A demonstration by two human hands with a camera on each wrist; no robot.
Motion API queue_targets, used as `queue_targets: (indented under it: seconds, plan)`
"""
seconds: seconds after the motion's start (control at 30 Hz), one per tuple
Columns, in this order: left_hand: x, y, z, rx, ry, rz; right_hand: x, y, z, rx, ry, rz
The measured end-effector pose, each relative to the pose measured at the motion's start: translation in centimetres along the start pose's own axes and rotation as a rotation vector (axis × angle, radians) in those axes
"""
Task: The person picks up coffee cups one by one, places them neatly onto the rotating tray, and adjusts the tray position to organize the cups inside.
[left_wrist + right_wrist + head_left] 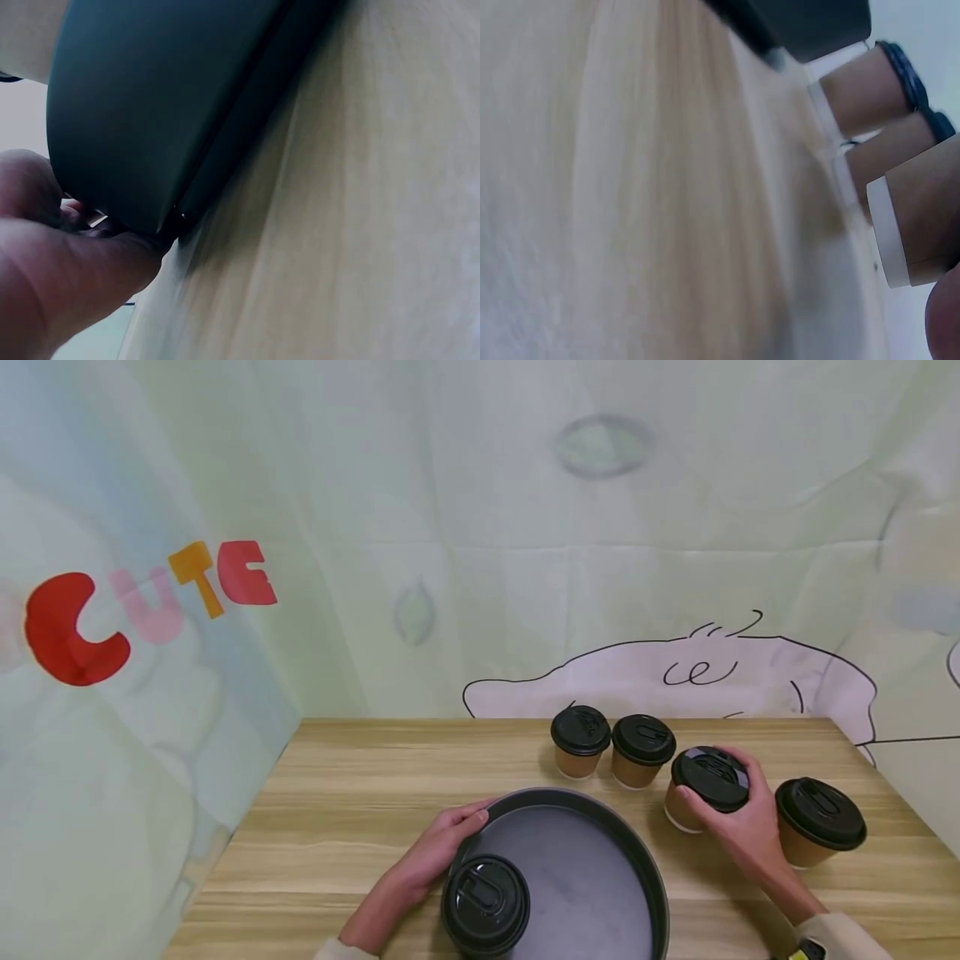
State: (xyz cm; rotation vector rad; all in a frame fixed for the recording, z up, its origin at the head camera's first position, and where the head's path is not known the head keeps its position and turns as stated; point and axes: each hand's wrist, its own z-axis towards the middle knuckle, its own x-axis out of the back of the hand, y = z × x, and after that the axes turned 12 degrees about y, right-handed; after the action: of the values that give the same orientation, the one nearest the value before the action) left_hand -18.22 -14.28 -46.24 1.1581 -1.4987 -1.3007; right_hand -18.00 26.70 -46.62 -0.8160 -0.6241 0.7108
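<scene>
Left hand (442,843): thumb and fingers pinching the upper-left rim of the round dark pan (581,885).
Right hand (746,827): curled round a lidded paper cup (708,781) to the right of the pan — whether its base touches the desk (345,793), I cannot tell.
Pan load: one black-lidded cup (486,906), upright at the left side.
Far edge: two smaller lidded cups (581,739), side by side.
Far right: a wider lidded cup (819,818), just beside the right hand.
</scene>
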Motion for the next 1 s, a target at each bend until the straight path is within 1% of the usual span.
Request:
queue_targets:
  seconds: [0.2, 0.27, 0.4, 0.5, 0.67, 0.83, 1.0]
  plan:
    - [0.0, -0.1, 0.1, 0.004, -0.007, -0.015, 0.2, -2.3, -0.3, 0.066, -0.017, 0.074]
    - [0.0, -0.1, 0.1, 0.005, -0.007, -0.012, 0.1, -3.4, -0.5, 0.085, -0.034, 0.09]
    - [0.1, -0.1, 0.1, 0.01, -0.009, -0.01, -0.1, -5.7, -1.4, 0.097, -0.081, 0.176]
    - [0.1, -0.1, 0.1, 0.016, -0.009, -0.011, -0.4, -7.1, -2.1, 0.091, -0.139, 0.265]
    - [0.1, -0.1, 0.1, 0.014, -0.008, -0.009, -0.7, -8.9, -3.3, 0.07, -0.26, 0.396]
    - [0.0, -0.2, 0.1, 0.008, -0.007, -0.011, -1.3, -10.1, -4.7, 0.115, -0.337, 0.499]
    - [0.0, -0.2, 0.1, 0.011, -0.009, -0.016, -2.0, -10.7, -6.3, 0.141, -0.459, 0.567]
